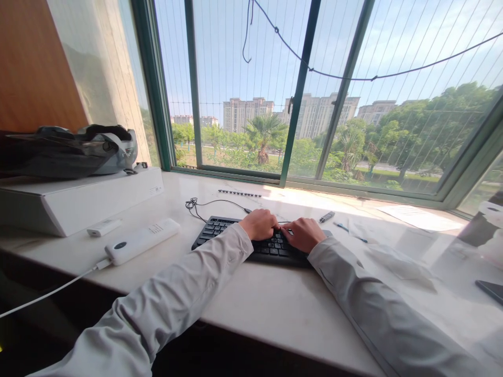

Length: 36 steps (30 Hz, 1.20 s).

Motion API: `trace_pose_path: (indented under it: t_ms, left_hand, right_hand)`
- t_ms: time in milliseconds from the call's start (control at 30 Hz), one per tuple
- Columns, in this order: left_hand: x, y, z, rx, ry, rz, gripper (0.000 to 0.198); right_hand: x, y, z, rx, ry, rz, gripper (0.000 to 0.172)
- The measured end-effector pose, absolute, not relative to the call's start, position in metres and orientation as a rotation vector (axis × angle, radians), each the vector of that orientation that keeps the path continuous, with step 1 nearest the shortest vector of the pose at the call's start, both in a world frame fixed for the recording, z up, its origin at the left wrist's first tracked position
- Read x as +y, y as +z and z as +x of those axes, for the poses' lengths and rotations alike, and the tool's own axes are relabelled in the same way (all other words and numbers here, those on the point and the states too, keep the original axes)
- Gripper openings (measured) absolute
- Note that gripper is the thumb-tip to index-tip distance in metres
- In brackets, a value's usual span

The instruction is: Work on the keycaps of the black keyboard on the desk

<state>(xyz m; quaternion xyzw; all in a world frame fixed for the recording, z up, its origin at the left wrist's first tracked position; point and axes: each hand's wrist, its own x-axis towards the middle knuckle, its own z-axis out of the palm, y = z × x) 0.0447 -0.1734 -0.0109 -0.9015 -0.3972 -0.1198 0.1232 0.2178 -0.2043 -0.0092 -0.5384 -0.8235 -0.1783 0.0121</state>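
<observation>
A black keyboard (220, 228) lies on the white marble-look counter, its cable running out from the back edge. My left hand (259, 224) is over the middle of the keys with its fingers curled closed. Meeting it from the other side, my right hand (303, 234) has its thumb and fingers pinched together at the keyboard. The fingertips of both hands come together above the upper rows of keys. Whatever they pinch is hidden or too small to make out. Behind the keyboard is a straight row of small black pieces (239, 193) that look like keycaps.
A white power bank (143, 242) with a plugged-in cable lies left, beside a small white device (104, 228). A white box (78, 204) carries a dark bag. Right are a small grey tool (327, 217), a thin blue-and-dark stick (349, 232) and a clear plastic bag (403, 264).
</observation>
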Motion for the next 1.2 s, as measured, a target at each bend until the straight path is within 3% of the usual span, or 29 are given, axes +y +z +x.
trace_pose_path:
  t_ms: [867, 1200]
  left_hand:
    - [-0.163, -0.011, 0.026, -1.527, -0.349, -2.3, 0.038]
    - [-0.112, 0.008, 0.02, -1.674, -0.222, -2.255, 0.034]
  right_hand:
    - [-0.206, -0.01, 0.226, -2.482, -0.426, -1.603, 0.048]
    - [-0.21, -0.008, 0.239, -2.409, -0.409, -1.598, 0.045]
